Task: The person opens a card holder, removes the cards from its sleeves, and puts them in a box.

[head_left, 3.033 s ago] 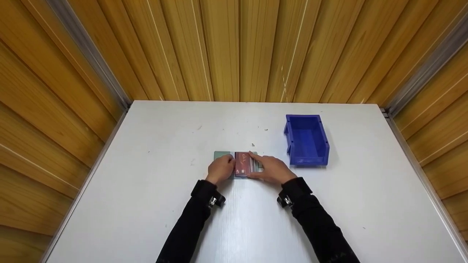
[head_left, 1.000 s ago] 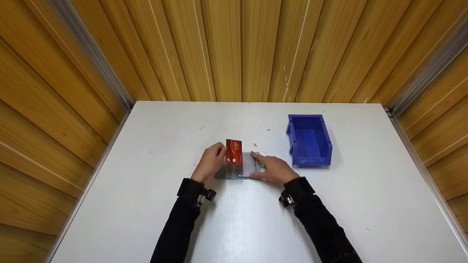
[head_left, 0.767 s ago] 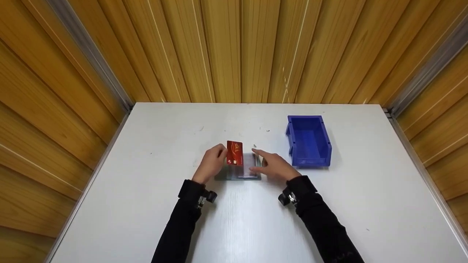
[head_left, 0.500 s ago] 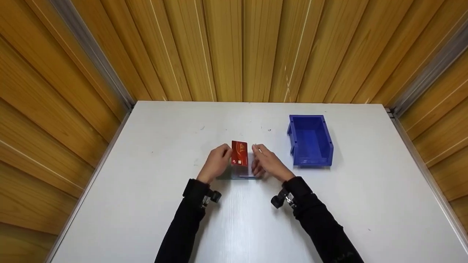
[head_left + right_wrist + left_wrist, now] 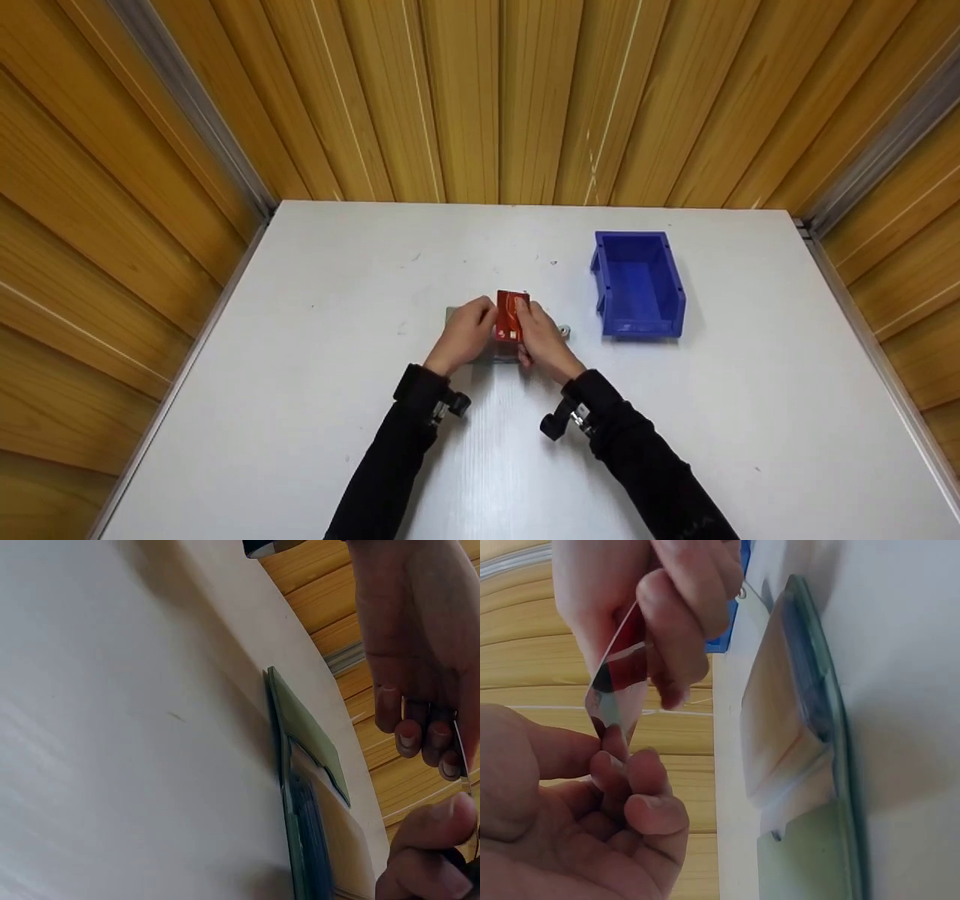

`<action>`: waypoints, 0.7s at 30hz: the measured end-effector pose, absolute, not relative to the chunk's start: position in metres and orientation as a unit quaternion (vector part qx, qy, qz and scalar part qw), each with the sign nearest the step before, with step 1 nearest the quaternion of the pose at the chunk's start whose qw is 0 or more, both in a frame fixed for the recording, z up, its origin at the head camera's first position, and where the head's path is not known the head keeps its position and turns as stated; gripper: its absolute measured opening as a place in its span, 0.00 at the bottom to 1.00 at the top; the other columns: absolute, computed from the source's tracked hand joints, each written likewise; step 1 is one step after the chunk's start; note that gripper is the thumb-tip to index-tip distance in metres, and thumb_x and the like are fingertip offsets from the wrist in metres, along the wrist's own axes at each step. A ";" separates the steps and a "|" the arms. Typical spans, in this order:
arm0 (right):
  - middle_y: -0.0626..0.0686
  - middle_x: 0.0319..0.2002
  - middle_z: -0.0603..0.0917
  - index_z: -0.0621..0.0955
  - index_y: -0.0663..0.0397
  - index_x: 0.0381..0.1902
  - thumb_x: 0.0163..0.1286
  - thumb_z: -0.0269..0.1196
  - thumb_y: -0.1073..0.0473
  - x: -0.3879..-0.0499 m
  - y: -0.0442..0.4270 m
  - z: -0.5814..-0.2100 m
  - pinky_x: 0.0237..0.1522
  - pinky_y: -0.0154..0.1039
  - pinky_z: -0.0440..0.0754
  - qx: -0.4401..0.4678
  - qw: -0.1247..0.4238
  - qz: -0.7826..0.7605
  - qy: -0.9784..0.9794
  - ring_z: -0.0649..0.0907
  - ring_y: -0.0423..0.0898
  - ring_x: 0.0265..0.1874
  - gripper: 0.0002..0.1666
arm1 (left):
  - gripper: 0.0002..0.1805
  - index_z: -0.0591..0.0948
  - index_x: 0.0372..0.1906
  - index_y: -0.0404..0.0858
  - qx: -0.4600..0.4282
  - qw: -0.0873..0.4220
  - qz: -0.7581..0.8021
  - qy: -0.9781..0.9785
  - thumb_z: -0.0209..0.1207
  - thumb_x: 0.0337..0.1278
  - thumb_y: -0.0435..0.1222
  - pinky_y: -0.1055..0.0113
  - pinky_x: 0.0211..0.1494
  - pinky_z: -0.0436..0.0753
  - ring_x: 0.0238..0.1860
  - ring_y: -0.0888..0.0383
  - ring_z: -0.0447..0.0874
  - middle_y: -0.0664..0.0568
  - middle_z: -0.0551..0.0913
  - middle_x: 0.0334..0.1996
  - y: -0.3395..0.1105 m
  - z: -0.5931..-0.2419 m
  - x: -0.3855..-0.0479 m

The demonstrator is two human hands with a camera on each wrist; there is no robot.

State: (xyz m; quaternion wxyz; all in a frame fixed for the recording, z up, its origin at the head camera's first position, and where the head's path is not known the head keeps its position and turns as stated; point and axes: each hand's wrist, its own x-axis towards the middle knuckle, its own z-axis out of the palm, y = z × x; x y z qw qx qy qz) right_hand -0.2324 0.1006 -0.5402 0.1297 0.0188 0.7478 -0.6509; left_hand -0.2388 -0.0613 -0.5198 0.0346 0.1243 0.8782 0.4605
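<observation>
A red VIP card is held up between both hands. My left hand pinches its left edge, thumb against curled fingers. On the opposite side my right hand grips the card, with the thumb over its face and fingers behind. Below them a green card holder lies opened on the table, largely hidden by the hands in the head view. Clear plastic sleeves fill one side of it, as the left wrist view shows. A small round snap shows beside my right hand.
A blue plastic bin stands on the white table, to the right of and behind the hands. Wood-look panels rise behind the table and at both sides.
The left hand lifted the red card off the holder and moved it rightward. The right hand let go of the holder's right side, rose and took hold of the card too.
</observation>
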 end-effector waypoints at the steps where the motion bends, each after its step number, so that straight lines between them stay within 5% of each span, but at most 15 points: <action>1: 0.47 0.17 0.70 0.71 0.57 0.46 0.87 0.41 0.44 -0.233 0.100 -0.541 0.10 0.34 0.69 0.019 0.123 -0.649 0.751 0.68 0.40 0.07 0.22 | 0.13 0.78 0.35 0.35 0.123 0.036 0.461 0.878 0.49 0.80 0.35 0.67 0.36 0.70 0.30 0.59 0.69 0.55 0.71 0.26 -0.061 -0.520 -0.239; 9: 0.48 0.23 0.78 0.73 0.59 0.48 0.87 0.41 0.49 -0.233 0.098 -0.545 0.11 0.32 0.65 0.017 0.095 -0.647 0.756 0.67 0.38 0.09 0.20 | 0.13 0.79 0.35 0.34 0.118 0.038 0.460 0.879 0.50 0.79 0.34 0.67 0.35 0.70 0.29 0.59 0.70 0.55 0.73 0.27 -0.061 -0.520 -0.237; 21: 0.48 0.23 0.73 0.72 0.56 0.45 0.87 0.42 0.48 -0.237 0.105 -0.539 0.13 0.32 0.65 0.029 0.087 -0.645 0.759 0.67 0.39 0.12 0.19 | 0.12 0.82 0.39 0.32 0.127 0.027 0.451 0.883 0.52 0.78 0.34 0.65 0.38 0.74 0.32 0.59 0.73 0.50 0.81 0.32 -0.064 -0.522 -0.237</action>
